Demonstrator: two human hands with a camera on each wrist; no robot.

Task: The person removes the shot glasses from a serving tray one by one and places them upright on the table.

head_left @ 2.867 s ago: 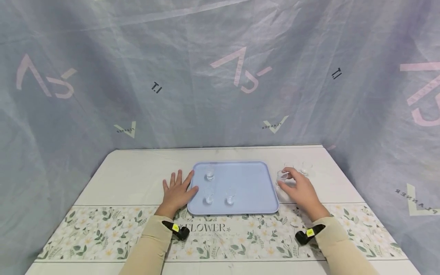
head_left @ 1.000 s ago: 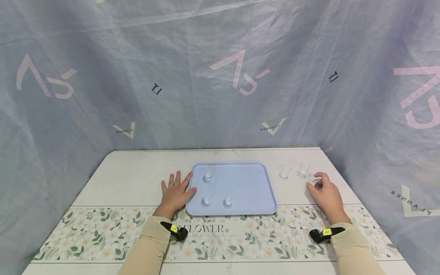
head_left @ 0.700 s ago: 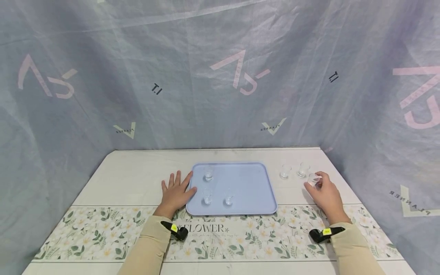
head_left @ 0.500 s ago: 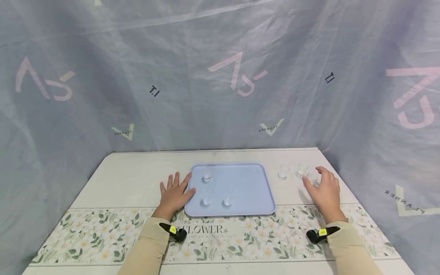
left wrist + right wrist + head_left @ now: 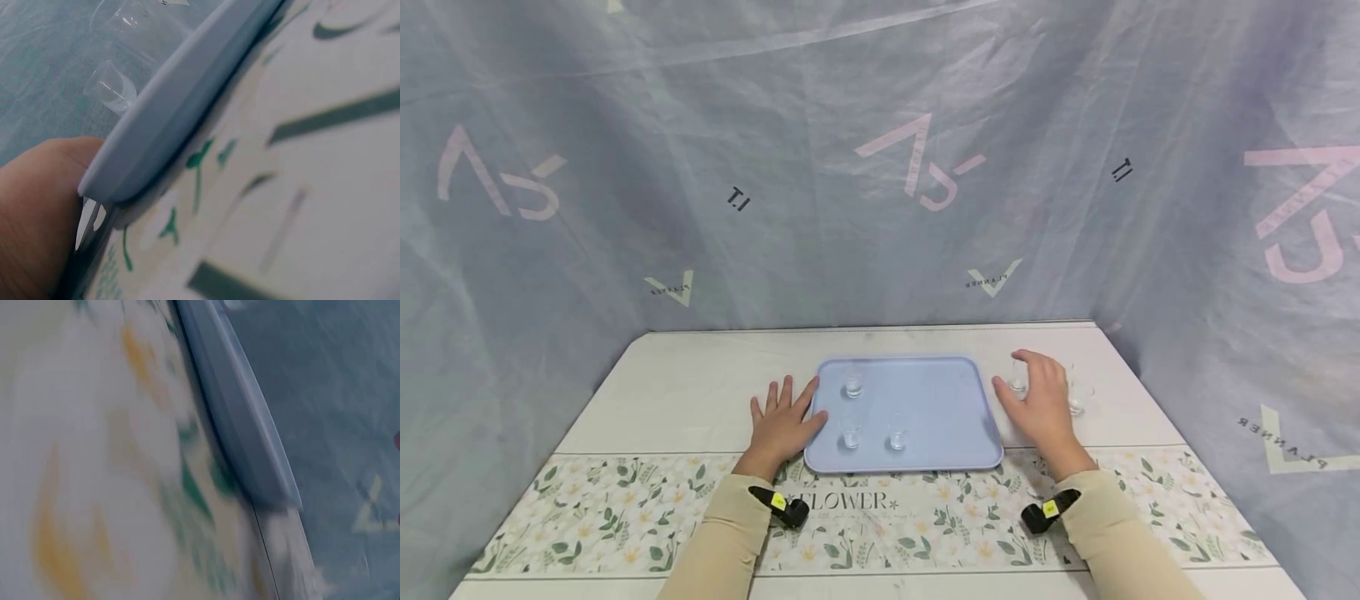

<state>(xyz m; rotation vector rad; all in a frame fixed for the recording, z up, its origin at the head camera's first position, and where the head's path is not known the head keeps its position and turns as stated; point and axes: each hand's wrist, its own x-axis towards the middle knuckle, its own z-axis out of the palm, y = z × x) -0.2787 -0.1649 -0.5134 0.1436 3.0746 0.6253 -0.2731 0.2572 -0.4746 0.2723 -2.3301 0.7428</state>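
Glass (image 5: pixel 1017 382) sits half hidden behind right hand (image 5: pixel 1039 406).

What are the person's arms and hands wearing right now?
Both arms are in long beige sleeves, the left sleeve and the right sleeve. Each wrist carries a small black device with a yellow tag: one on the left, one on the right. The left hand and right hand are bare, no gloves.
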